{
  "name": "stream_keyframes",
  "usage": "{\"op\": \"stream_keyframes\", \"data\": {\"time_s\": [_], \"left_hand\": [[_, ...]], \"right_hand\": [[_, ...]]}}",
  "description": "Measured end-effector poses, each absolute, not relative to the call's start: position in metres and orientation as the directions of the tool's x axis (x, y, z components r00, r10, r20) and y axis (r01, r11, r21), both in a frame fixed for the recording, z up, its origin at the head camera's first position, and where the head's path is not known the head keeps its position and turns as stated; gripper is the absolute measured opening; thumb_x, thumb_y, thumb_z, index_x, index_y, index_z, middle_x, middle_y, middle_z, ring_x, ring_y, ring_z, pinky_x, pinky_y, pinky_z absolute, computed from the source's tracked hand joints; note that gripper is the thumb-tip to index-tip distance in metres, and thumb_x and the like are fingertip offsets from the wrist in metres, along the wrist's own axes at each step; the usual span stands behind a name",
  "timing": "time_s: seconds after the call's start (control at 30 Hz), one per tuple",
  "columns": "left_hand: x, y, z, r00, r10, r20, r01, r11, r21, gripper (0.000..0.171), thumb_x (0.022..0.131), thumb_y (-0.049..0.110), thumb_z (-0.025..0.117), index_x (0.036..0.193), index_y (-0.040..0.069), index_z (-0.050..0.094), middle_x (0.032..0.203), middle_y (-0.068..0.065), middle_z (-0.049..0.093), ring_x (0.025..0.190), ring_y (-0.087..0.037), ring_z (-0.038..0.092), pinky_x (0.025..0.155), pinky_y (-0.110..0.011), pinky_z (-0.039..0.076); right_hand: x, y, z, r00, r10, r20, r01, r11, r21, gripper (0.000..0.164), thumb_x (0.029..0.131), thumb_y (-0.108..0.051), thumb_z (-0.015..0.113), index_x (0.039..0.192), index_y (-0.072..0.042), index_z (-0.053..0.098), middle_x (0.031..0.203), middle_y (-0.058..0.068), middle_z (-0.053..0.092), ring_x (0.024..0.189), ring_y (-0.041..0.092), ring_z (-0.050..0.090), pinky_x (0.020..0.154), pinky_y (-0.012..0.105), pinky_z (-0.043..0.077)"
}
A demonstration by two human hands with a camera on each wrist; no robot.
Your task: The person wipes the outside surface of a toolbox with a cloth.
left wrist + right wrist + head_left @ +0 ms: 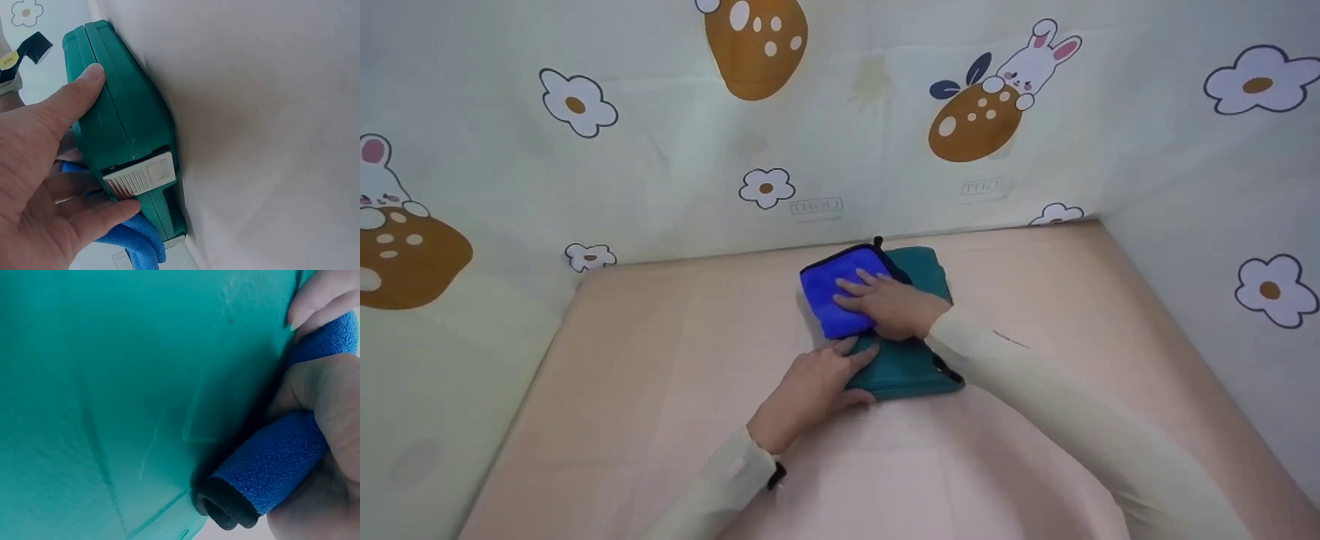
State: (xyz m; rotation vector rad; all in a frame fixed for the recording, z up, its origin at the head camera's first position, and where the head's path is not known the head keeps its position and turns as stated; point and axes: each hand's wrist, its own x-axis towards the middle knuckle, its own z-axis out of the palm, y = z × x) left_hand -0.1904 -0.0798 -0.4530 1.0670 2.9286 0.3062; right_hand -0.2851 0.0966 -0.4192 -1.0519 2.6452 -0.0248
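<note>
A green plastic case [907, 371] with a pale latch [140, 175] lies flat on the table. Over its far left part is a blue cloth [829, 292] with black edging, folded thick and overhanging the case's left side. My right hand [896, 304] presses on the cloth with fingers spread; in the right wrist view the bent thumb [309, 385] hooks over a fold of it. My left hand [814, 386] holds the case's near left corner, fingers along the top and side, thumb [79, 93] against the side. The right fingertips' underside is hidden.
The table [660, 360] has a pale pinkish cover. Light walls [660, 165] printed with rabbits, flowers and brown fruit enclose its back and sides. The case sits near the back edge.
</note>
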Motion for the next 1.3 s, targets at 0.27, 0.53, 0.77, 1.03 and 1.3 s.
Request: {"op": "stream_keyframes", "data": {"time_s": [0.27, 0.53, 0.77, 1.03, 1.3], "left_hand": [[-0.19, -0.082, -0.454, -0.745, 0.654, 0.129, 0.666, 0.724, 0.18, 0.058, 0.092, 0.044, 0.074, 0.138, 0.01, 0.065, 0.141, -0.014, 0.059, 0.12, -0.031, 0.062, 0.09, -0.044, 0.055], [-0.194, -0.082, -0.452, -0.75, 0.648, 0.132, 0.66, 0.719, 0.22, 0.058, 0.089, 0.043, 0.077, 0.135, 0.009, 0.067, 0.131, -0.009, 0.066, 0.113, -0.025, 0.067, 0.091, -0.042, 0.054], [-0.196, -0.085, -0.452, -0.781, 0.607, 0.146, 0.621, 0.732, 0.278, 0.059, 0.085, 0.044, 0.081, 0.13, 0.007, 0.07, 0.12, -0.006, 0.072, 0.105, -0.021, 0.07, 0.089, -0.038, 0.055], [-0.193, -0.086, -0.454, -0.799, 0.58, 0.156, 0.599, 0.746, 0.292, 0.057, 0.084, 0.044, 0.081, 0.126, 0.006, 0.072, 0.116, -0.006, 0.073, 0.101, -0.02, 0.071, 0.088, -0.037, 0.056], [-0.189, -0.087, -0.457, -0.805, 0.575, 0.145, 0.59, 0.753, 0.293, 0.057, 0.086, 0.045, 0.08, 0.126, 0.006, 0.071, 0.114, -0.007, 0.074, 0.099, -0.022, 0.072, 0.088, -0.038, 0.056]], "right_hand": [[-0.279, 0.092, -0.421, -0.677, -0.683, -0.275, -0.689, 0.719, -0.091, 0.062, 0.105, -0.016, 0.055, 0.161, -0.022, 0.031, 0.166, -0.002, 0.022, 0.152, 0.031, 0.003, 0.118, 0.046, 0.009], [-0.275, 0.095, -0.42, -0.648, -0.708, -0.281, -0.704, 0.697, -0.134, 0.059, 0.105, -0.013, 0.056, 0.16, -0.021, 0.035, 0.165, -0.002, 0.026, 0.152, 0.03, 0.004, 0.119, 0.045, 0.008], [-0.272, 0.098, -0.415, -0.603, -0.751, -0.27, -0.729, 0.656, -0.196, 0.056, 0.105, -0.01, 0.055, 0.158, -0.017, 0.039, 0.163, 0.0, 0.032, 0.153, 0.029, 0.006, 0.119, 0.045, 0.007], [-0.268, 0.105, -0.419, -0.595, -0.77, -0.232, -0.715, 0.638, -0.285, 0.057, 0.103, -0.004, 0.054, 0.158, -0.017, 0.041, 0.163, -0.001, 0.033, 0.153, 0.027, 0.004, 0.119, 0.044, 0.005], [-0.267, 0.113, -0.431, -0.59, -0.79, -0.166, -0.729, 0.609, -0.312, 0.067, 0.101, -0.001, 0.058, 0.161, -0.019, 0.033, 0.165, -0.002, 0.025, 0.153, 0.026, 0.002, 0.119, 0.044, 0.003]]}}
